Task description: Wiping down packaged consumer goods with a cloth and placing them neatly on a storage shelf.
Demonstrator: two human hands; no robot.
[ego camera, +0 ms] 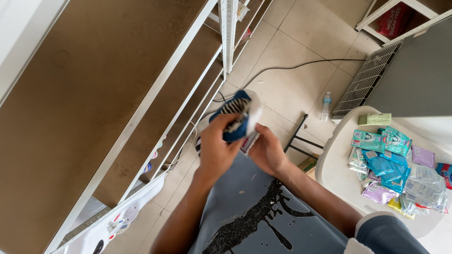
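Note:
In the middle of the head view, my left hand (217, 148) grips a blue and white handheld device (237, 115) with a striped face, held upright in front of my chest. My right hand (267, 151) sits just to the right of it, fingers curled around a small flat packet (249, 141) with red and white marks, tucked under the device. Both hands touch at the device's lower end. My grey shirt with a black print fills the frame below them.
A white metal shelf rack (141, 113) with brown boards runs along the left. A white round table (329, 164) at the right bears several teal, purple and clear sachets (391, 164). A water bottle (326, 106), a black cable and a wire grille lie on the tiled floor.

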